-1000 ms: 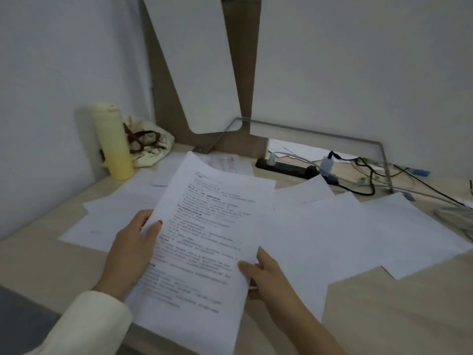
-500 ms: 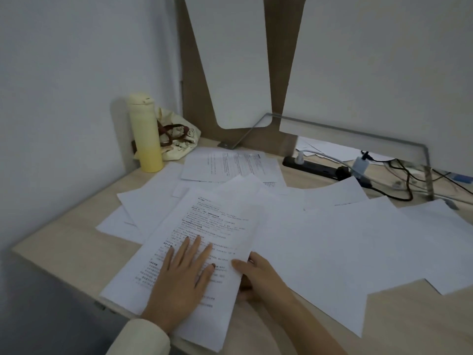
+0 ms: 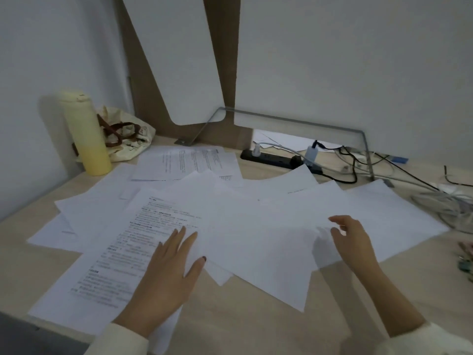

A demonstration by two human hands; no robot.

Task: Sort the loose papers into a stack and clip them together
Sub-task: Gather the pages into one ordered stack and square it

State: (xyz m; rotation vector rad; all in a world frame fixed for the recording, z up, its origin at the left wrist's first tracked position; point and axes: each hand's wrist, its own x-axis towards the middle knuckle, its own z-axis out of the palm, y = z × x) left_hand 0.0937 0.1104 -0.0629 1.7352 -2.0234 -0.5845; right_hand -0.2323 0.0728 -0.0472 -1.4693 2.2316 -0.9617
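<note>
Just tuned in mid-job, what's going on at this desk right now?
A person is sorting papers on the desk. The left hand presses flat on a printed sheet at the near left. The right hand reaches with loosely curved fingers over the blank sheets fanned across the middle; whether it touches them is unclear. The papers lie scattered and overlapping, not yet stacked or clipped.

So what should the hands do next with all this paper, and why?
Probably the right hand should pinch the blank sheet by its fingertips and slide it onto the printed sheet that the left hand presses flat. The other papers lie fanned across the desk, unstacked, and that pressed sheet looks like the start of the pile.
</note>
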